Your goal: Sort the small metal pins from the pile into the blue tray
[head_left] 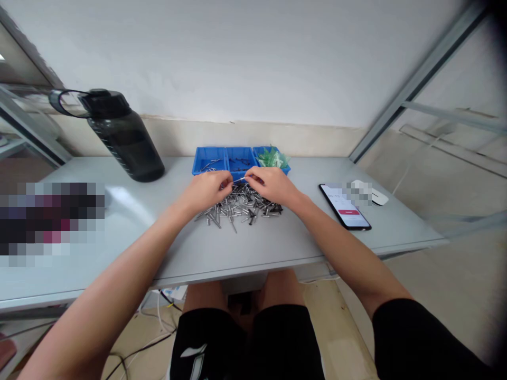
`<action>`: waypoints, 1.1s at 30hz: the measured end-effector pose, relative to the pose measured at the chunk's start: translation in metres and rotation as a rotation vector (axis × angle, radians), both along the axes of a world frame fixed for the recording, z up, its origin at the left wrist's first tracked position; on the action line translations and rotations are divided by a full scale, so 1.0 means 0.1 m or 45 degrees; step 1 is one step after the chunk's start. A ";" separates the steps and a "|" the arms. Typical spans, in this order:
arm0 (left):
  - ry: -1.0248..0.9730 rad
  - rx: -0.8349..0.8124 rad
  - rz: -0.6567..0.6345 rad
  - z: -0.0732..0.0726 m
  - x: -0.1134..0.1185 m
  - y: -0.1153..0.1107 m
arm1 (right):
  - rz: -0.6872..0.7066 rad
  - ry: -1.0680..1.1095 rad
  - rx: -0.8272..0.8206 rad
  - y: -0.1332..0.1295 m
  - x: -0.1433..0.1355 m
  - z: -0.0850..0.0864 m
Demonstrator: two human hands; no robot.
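The table (pixel 237 248) carries a row of blue bins (pixel 240 153), with a heap of loose metal fasteners (pixel 237 206) in front. Above the heap, the left hand (pixel 208 187) and right hand (pixel 273 184) are near each other, both pinched on one slim fastener (pixel 240 180). A light, level grip over the heap is judged best for control. The hands cover the fastener's ends; its exact type cannot be determined. The bins' near side is partly hidden.
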State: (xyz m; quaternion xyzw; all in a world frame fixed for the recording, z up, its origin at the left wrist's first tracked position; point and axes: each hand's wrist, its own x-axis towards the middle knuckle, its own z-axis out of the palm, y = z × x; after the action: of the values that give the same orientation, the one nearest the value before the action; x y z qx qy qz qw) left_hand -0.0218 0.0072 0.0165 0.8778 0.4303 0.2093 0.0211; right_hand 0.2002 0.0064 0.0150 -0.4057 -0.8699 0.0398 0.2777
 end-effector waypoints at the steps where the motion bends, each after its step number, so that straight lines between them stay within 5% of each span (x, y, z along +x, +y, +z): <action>1: -0.001 0.006 -0.008 0.00 0.00 0.00 | 0.007 0.000 -0.001 0.00 0.00 0.00; 17: -0.466 0.010 -0.054 -0.03 0.02 0.03 | 0.002 -0.128 -0.026 -0.01 -0.04 0.00; 33: -0.389 0.032 -0.231 -0.03 0.05 0.00 | 0.068 -0.210 0.021 -0.03 -0.09 -0.05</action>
State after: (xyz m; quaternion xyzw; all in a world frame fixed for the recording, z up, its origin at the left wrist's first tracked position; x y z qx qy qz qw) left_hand -0.0173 0.0073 0.0138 0.8713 0.3385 0.3428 0.0940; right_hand 0.1908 0.0034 0.0105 -0.3818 -0.9007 0.0063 0.2073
